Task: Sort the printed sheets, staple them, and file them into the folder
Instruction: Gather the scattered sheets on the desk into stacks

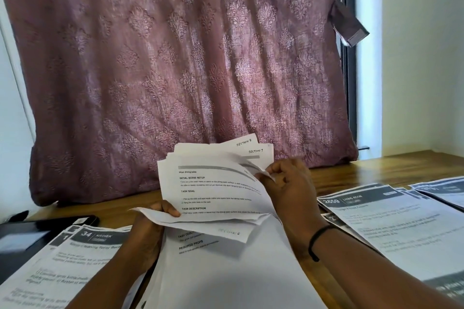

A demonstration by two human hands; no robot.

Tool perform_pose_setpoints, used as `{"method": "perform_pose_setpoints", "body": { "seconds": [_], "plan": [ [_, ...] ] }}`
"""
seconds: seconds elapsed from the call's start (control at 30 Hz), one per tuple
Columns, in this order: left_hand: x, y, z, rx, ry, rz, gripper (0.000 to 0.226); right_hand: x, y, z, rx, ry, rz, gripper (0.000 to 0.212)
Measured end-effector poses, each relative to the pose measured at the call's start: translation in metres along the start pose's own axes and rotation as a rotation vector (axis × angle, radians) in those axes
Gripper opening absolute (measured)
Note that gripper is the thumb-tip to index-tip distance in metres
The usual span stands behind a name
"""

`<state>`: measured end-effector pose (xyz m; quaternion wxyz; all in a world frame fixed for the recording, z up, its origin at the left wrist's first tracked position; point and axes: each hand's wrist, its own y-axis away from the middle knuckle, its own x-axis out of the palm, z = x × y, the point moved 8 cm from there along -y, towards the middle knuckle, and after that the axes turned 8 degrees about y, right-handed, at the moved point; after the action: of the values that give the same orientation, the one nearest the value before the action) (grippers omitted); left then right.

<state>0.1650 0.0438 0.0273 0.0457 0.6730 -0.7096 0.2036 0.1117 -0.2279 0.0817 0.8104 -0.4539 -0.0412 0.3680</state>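
I hold a fanned stack of printed sheets (211, 188) upright over the bench (351, 173). My left hand (150, 223) grips its lower edge, thumb on the front page, and my right hand (288, 188) pinches the front sheet's upper right corner in its fingers (272, 170). More printed pages lie to my left (62, 263) and right (391, 221), before a mauve patterned curtain (175, 57).

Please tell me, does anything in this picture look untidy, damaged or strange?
Nothing looks damaged. The held sheets are fanned unevenly, their top corners out of line, while the left hand grips them and the right hand pinches a curled corner. That fits sorting.
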Motion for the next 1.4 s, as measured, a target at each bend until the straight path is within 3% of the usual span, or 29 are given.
{"method": "perform_pose_setpoints", "body": {
  "seconds": [0.17, 0.33, 0.43, 0.5, 0.57, 0.63, 0.7, 0.73, 0.8, 0.87, 1.17, 1.4],
  "plan": [
    [-0.004, -0.003, 0.003, -0.029, 0.013, 0.002, 0.026, 0.001, 0.000, 0.003, -0.060, 0.044, -0.010, 0.013],
    [-0.006, -0.005, 0.003, -0.025, 0.013, 0.007, 0.018, 0.002, 0.004, 0.016, -0.230, 0.128, -0.041, 0.012],
    [-0.007, -0.003, 0.001, -0.019, 0.005, -0.013, 0.012, 0.012, 0.007, 0.024, -0.333, 0.079, 0.063, 0.017],
    [-0.004, 0.000, -0.003, 0.001, -0.008, -0.034, 0.013, 0.024, 0.010, 0.020, -0.232, -0.010, 0.243, 0.017],
    [0.000, 0.003, -0.004, -0.002, 0.013, -0.032, 0.021, 0.040, 0.015, 0.005, -0.038, -0.053, 0.453, 0.041],
    [0.002, 0.002, -0.003, -0.032, 0.017, -0.018, 0.011, 0.047, 0.018, -0.010, 0.084, -0.030, 0.560, 0.057],
    [-0.006, 0.000, 0.001, -0.050, 0.035, -0.046, 0.003, 0.051, 0.017, -0.023, 0.131, -0.034, 0.612, 0.045],
    [-0.007, 0.000, 0.003, -0.078, 0.037, -0.046, 0.010, 0.050, 0.016, -0.030, 0.176, -0.077, 0.627, 0.035],
    [-0.004, 0.002, 0.010, -0.167, 0.028, -0.032, 0.047, 0.047, 0.014, -0.039, 0.304, -0.225, 0.592, 0.025],
    [-0.003, 0.003, 0.013, -0.200, 0.032, -0.035, 0.060, 0.041, 0.008, -0.045, 0.414, -0.341, 0.498, 0.023],
    [0.001, 0.003, 0.016, -0.221, 0.021, -0.021, 0.038, 0.040, 0.015, -0.063, 0.719, -0.628, 0.376, 0.009],
    [0.001, 0.002, 0.017, -0.227, 0.012, -0.007, 0.027, 0.043, 0.016, -0.071, 0.751, -0.637, 0.372, 0.010]
  ]
}}
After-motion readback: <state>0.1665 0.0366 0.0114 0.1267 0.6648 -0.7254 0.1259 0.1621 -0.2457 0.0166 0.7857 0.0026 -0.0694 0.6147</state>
